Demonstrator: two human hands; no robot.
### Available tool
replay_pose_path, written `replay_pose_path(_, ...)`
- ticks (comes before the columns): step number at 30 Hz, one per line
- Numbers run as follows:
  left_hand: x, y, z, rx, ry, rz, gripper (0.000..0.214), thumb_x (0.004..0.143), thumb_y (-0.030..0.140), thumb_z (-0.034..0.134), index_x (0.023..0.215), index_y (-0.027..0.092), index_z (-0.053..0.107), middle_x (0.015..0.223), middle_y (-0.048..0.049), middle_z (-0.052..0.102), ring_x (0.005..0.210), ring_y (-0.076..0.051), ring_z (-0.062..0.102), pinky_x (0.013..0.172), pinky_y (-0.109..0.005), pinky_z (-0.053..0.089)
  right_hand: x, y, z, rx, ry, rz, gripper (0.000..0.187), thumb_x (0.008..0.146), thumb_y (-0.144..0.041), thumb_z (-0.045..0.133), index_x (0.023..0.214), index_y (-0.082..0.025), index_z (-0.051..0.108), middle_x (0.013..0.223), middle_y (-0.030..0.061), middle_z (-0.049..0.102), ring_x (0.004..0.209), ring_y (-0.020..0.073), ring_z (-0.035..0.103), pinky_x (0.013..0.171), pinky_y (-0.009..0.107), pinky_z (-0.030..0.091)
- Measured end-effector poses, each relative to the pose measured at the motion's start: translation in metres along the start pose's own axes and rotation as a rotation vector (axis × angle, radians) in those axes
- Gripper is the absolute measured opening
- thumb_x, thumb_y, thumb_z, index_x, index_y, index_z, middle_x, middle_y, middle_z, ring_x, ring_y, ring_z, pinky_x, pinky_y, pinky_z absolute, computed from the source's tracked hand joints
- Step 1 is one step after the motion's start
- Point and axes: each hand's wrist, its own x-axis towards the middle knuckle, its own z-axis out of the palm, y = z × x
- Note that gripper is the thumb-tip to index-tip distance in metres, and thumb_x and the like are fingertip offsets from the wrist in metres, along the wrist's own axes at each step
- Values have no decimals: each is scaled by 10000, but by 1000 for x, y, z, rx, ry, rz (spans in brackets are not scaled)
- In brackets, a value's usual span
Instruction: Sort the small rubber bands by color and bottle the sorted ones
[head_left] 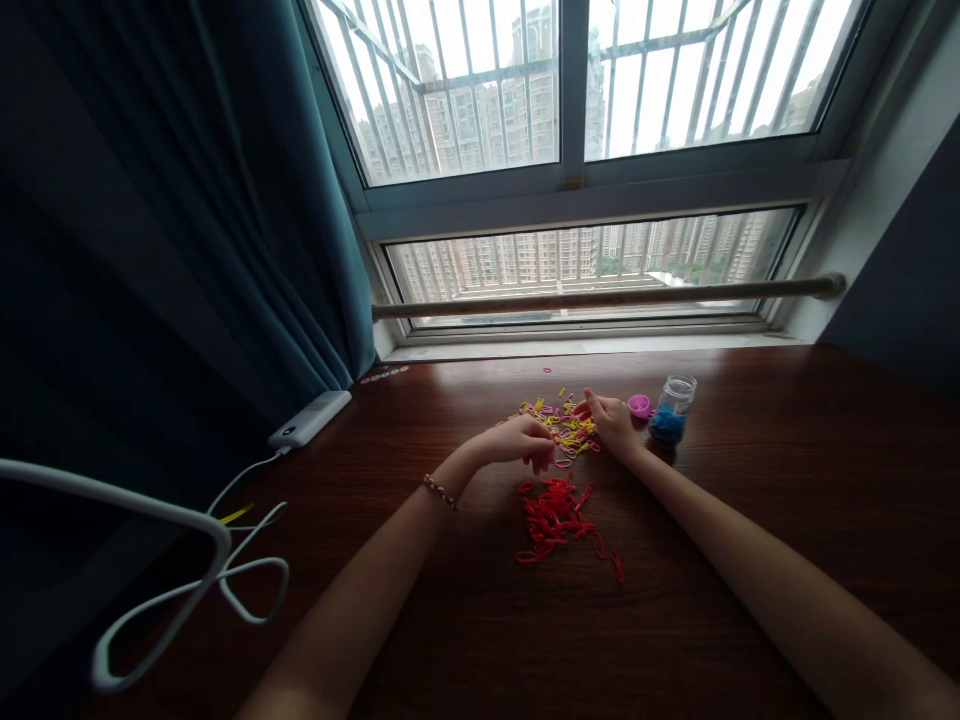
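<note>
My left hand point(520, 440) is bent down with its fingers curled together between two piles of small rubber bands. What its fingertips hold, if anything, is hidden. Just below it lies a loose pile of red rubber bands point(555, 515). Beyond it spreads a mixed pile of yellow and pink rubber bands point(576, 433). At the right edge of that mixed pile is my right hand point(609, 420), its thumb raised and fingers apart, with nothing visible in them. Right of this hand stand a small pink lid point(640, 405) and a clear jar point(673, 408) with blue rubber bands in its lower part.
The brown wooden table point(787, 480) reaches to a barred window with a rail point(600, 299) across it. On the left, a white power bank point(310, 419) lies by a dark blue curtain point(300, 250). A white cable point(217, 570) loops over the table's left side.
</note>
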Motion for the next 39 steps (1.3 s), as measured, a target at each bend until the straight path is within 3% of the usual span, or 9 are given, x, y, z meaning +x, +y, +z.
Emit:
replay_pose_path(5,-22,-22,30,-24,172,34,295,805,358,459,789,103,606,592,-21,601,475,-76,514,463,-180,388,-2,-12,-1,138,-59,35,612,789,-619,314,648,-139,667,639,83,671,528,164,619,490,246,450)
replay_pose_path(11,-37,-57,32,149,544,112,272,819,329,459,942,131,599,711,-36,614,580,-102,533,550,-211,427,-5,-29,-5,271,-94,69,563,759,-605,392,643,-111,636,611,86,653,471,135,596,401,199,425)
replay_pose_path(14,-39,-59,35,284,573,208,266,821,272,462,1030,166,588,926,-70,621,788,-143,557,706,-252,449,-22,-34,-4,225,-219,91,526,759,-576,417,551,-128,596,517,55,615,382,105,543,343,177,371)
replay_pose_path(18,-41,-52,45,403,480,317,256,837,242,438,1025,187,603,897,-67,618,877,-160,541,814,-281,422,-47,-31,1,175,-448,70,486,784,-531,404,552,-150,598,497,28,614,397,113,554,360,181,377)
replay_pose_path(25,-42,-58,39,98,480,231,275,853,299,410,996,135,579,817,-65,653,740,-143,607,694,-256,477,-38,-24,1,-34,-251,-87,339,809,-399,427,762,-167,669,754,34,686,708,167,621,636,245,467)
replay_pose_path(28,-41,-70,26,183,706,174,281,836,322,430,1005,141,563,889,-79,650,842,-173,604,772,-303,470,-33,-20,-4,-106,-122,-97,304,818,-351,419,905,-178,654,904,51,677,831,184,612,751,279,455)
replay_pose_path(31,-37,-88,17,476,923,50,439,772,378,512,1127,122,491,1172,-141,532,1122,-245,463,960,-385,352,-37,-10,-6,-286,-100,-143,371,810,-376,435,1078,-168,584,1111,88,596,1051,216,519,907,323,379)
replay_pose_path(35,-19,-103,15,716,786,-208,753,747,553,459,1268,26,327,1356,-226,302,1277,-317,239,1032,-427,236,-38,1,3,-621,-197,-37,818,686,-590,521,1310,-91,346,1354,187,330,1256,341,244,997,439,239)
replay_pose_path(39,12,-93,12,816,637,-189,710,819,523,335,1288,-8,298,1366,-220,288,1291,-276,223,1062,-357,193,-17,0,23,-711,-304,-2,882,707,-648,444,1338,-56,271,1373,219,271,1269,331,219,1014,412,205)
